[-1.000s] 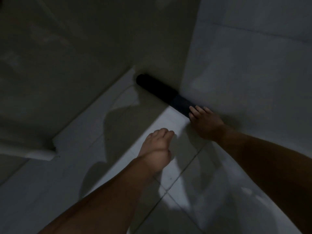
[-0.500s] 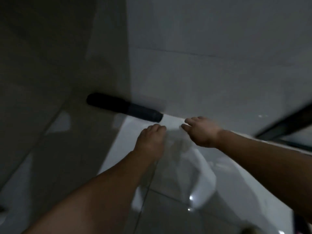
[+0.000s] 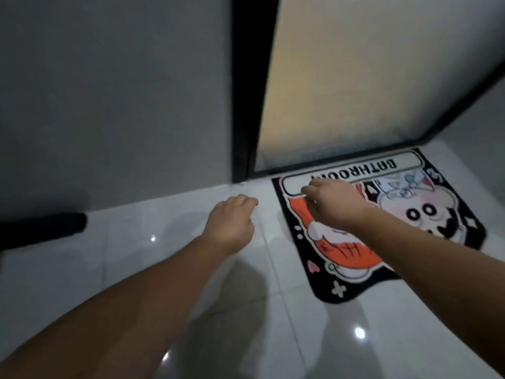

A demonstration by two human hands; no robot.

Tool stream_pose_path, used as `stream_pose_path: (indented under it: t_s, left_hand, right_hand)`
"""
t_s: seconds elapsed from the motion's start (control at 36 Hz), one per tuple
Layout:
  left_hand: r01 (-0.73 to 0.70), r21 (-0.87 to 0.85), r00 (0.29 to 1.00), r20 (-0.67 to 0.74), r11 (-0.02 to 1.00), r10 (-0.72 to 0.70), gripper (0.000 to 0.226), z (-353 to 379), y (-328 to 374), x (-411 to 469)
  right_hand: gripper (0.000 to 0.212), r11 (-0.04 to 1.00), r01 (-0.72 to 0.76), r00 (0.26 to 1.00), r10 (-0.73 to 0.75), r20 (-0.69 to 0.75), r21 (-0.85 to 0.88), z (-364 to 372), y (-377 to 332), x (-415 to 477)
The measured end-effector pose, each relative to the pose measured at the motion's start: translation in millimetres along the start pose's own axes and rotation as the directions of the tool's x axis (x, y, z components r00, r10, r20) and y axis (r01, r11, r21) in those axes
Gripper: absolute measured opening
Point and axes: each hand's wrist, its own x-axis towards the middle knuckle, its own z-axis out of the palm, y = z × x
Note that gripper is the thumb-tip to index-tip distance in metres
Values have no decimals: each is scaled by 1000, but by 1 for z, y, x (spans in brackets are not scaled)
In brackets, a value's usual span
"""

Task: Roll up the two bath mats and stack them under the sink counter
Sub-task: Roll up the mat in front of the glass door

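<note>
A dark rolled bath mat [image 3: 41, 228] lies on the floor against the wall at the far left, partly cut off by the frame edge. A second bath mat [image 3: 410, 214], black-edged with a cartoon picture and the word BATHROOM, lies flat on the white tiles in front of the door. My right hand [image 3: 332, 205] hovers over the flat mat's left part, fingers curled, holding nothing. My left hand [image 3: 231, 224] hangs over bare tile left of that mat, fingers loosely curled and empty.
A black-framed door with frosted glass [image 3: 341, 91] stands just behind the flat mat. A grey wall [image 3: 123, 105] runs along the left. Glossy white floor tiles [image 3: 273, 324] fill the foreground.
The view has swung right, away from the dark rolled mat toward the door. Both hands have left the rolled mat; my right hand now reaches over the flat cartoon mat.
</note>
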Motion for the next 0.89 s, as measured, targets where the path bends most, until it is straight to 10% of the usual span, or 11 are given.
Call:
stream_pose_path:
  t_s: [0.53, 0.89]
  left_hand:
    - [-373, 139, 919, 189, 917, 346, 50, 54, 243, 101]
    - [-518, 108, 846, 213, 848, 489, 53, 74, 330, 164]
  right_hand:
    - [38, 856, -516, 814, 497, 301, -20, 53, 252, -204]
    - [40, 380, -915, 390, 736, 554, 139, 113, 347, -288]
